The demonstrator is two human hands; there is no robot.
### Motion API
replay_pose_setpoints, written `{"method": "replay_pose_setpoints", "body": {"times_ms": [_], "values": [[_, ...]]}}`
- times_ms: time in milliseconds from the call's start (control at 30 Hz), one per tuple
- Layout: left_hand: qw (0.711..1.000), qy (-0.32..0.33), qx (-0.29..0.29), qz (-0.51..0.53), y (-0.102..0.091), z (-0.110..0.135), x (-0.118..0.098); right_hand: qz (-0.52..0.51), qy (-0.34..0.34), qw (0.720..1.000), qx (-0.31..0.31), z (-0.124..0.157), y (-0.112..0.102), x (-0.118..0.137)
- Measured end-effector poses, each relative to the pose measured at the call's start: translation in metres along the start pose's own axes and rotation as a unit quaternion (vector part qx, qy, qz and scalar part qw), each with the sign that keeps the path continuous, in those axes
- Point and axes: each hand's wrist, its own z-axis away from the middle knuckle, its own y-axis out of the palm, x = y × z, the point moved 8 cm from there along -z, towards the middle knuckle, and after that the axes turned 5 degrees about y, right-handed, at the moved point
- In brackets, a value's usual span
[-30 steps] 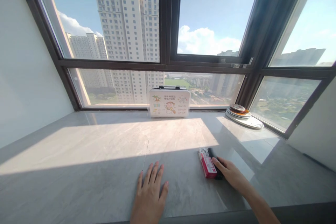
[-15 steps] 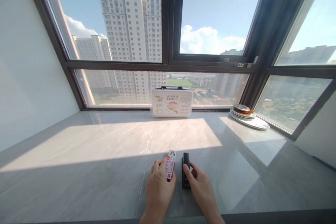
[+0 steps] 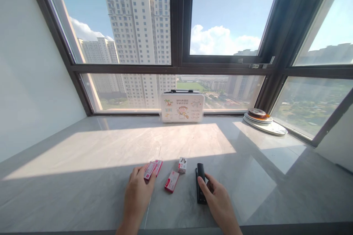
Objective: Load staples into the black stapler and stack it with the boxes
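My left hand (image 3: 138, 187) is closed around a pink-and-white staple box (image 3: 150, 170). A second pink box (image 3: 159, 167) sits right against it, partly hidden, and I cannot tell if it is gripped too. To the right of that hand, a red-and-white staple box (image 3: 172, 181) lies flat on the stone sill. Just behind it is a small white box (image 3: 182, 165) with a dark picture on top. My right hand (image 3: 216, 194) grips a black stapler (image 3: 200, 180) from its right side, thumb on top.
A white carry case (image 3: 182, 107) with cartoon prints stands upright against the window. Stacked plates (image 3: 261, 120) rest in the far right corner. The grey stone sill (image 3: 82, 187) ends in a dark front edge, with a white wall (image 3: 35, 66) at the left.
My left hand has moved left with a pink box, away from the spot where the boxes were together. Two boxes now lie apart between my hands. My right hand stays on the stapler.
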Motion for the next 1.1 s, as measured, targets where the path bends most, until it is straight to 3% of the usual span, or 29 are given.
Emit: {"method": "replay_pose_setpoints", "body": {"times_ms": [167,300,433,567,700,867,967,1100], "values": [[0.994,-0.018,0.005,-0.107,-0.017,0.045,0.01,0.006,0.0,1.0,-0.009,0.0,0.0,0.0],[0.986,-0.024,0.01,-0.167,-0.019,0.047,-0.01,0.035,-0.005,0.999,-0.017,0.003,-0.001,0.002],[0.993,0.03,0.011,-0.112,-0.003,0.038,-0.061,0.066,-0.007,0.998,-0.015,0.015,0.001,0.002],[0.993,0.084,0.066,-0.047,0.027,0.032,-0.102,0.082,-0.006,0.997,-0.006,0.029,-0.001,0.001],[0.993,0.08,0.079,-0.024,0.04,0.027,-0.108,0.097,-0.028,0.995,0.004,0.028,-0.017,0.001],[0.988,0.081,0.129,0.02,0.039,0.042,-0.103,0.114,-0.124,0.986,0.015,0.011,-0.035,0.019],[0.968,0.147,0.185,0.081,0.039,0.059,-0.117,0.094,-0.158,0.982,0.039,0.004,-0.024,0.039],[0.95,0.187,0.219,0.12,0.037,0.068,-0.121,0.066,-0.195,0.974,0.092,0.006,0.012,0.071]]}}
